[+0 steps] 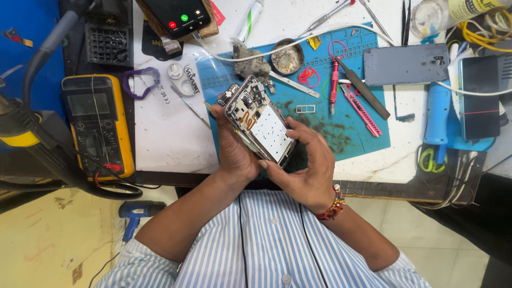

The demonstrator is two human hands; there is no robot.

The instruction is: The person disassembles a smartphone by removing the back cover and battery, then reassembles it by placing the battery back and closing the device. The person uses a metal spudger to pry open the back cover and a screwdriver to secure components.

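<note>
Bare circuit boards and a white shield plate face up on an opened phone (260, 124), back cover off, held tilted above the blue work mat (368, 140) at the near edge of the bench.

Left hand (233, 146) is closed around the phone's left edge and underside, fingers wrapped behind it, one fingertip showing past the top corner. Right hand (306, 165) grips the lower right edge, thumb pressed on the frame near the bottom corner, fingers curled at the side. Red-bead bracelet (333, 205) on the right wrist. Both sleeves are blue-and-white striped.

On the mat, well apart from the hands: small SIM tray (305, 109) just right of the phone, red screwdriver (334, 88) lying upright, pink utility knife (361, 111) and a black spudger (364, 89) slanted beside it, red rubber band (306, 77), round metal dish (287, 56) of solder residue, grey lump of putty (249, 63).

Grey phone back cover (406, 64) lies at the mat's top right corner. Blue tool handle (437, 114) to the right of the mat, next to a dark phone (480, 96) with a red line on its screen.

Left side: yellow multimeter (97, 125) on the dark bench strip, purple ring (140, 82) and white tape spool (175, 70) on the white surface. Another phone (178, 16) with a lit call screen sits on a wooden block at top. Blue glue gun (136, 213) on the floor below.
</note>
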